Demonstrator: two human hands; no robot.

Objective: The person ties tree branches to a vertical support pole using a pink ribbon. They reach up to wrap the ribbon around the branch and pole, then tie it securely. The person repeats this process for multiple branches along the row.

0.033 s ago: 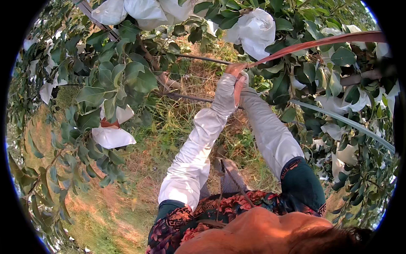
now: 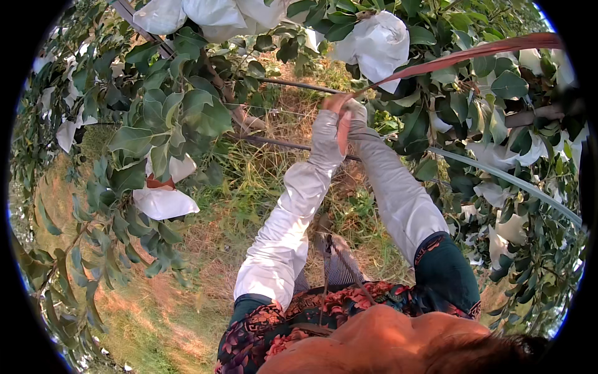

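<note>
Both hands meet in front of me at a thin dark wire [image 2: 298,85]. A long reddish ribbon-like strap [image 2: 461,58] stretches from them toward the upper right, its short loose end [image 2: 343,132] hanging below the fingers. My left hand [image 2: 334,103] is closed, pinching the strap at the wire. Pressed against it, my right hand [image 2: 356,111] is also closed, its fingers partly hidden. Whether the strap passes around the wire cannot be made out. Pale sleeves [image 2: 274,230] cover both forearms.
White bags [image 2: 375,48] hang among the leaves, with a torn one [image 2: 165,202] at left. A grey-blue tube [image 2: 507,176] slants across the right side. Leafy branches [image 2: 156,124] stand close on both sides, above grass [image 2: 205,262]. A second dark wire [image 2: 274,143] runs lower.
Both hands have shifted slightly left, the right one turning a little around the left. The strap's far end at right has risen slightly.
</note>
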